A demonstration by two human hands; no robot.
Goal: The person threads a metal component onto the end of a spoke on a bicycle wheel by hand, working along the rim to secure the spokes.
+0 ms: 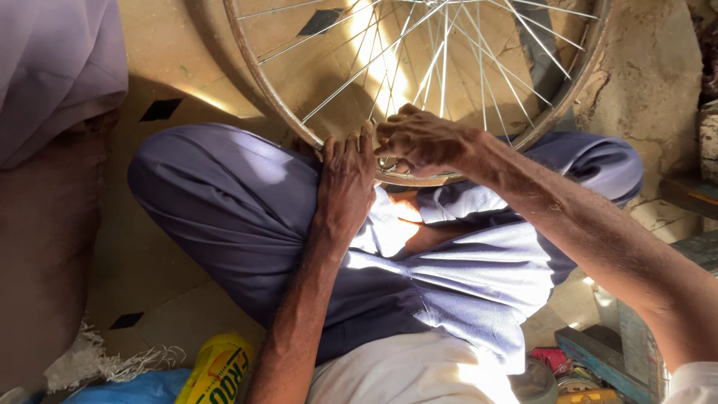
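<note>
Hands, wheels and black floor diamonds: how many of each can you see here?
Hands: 2, the left hand and right hand, both at the rim
Spoked wheel: 1
Black diamond tiles: 3
Total: 6

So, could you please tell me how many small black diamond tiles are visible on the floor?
3: one behind the spokes at the top, one left of the wheel rim, one near the bottom left. Others may be hidden under the legs.

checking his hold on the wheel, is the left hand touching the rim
Touching. The head view shows the left hand with its fingertips pressed against the near edge of the wheel rim, no gap visible between them.
</note>
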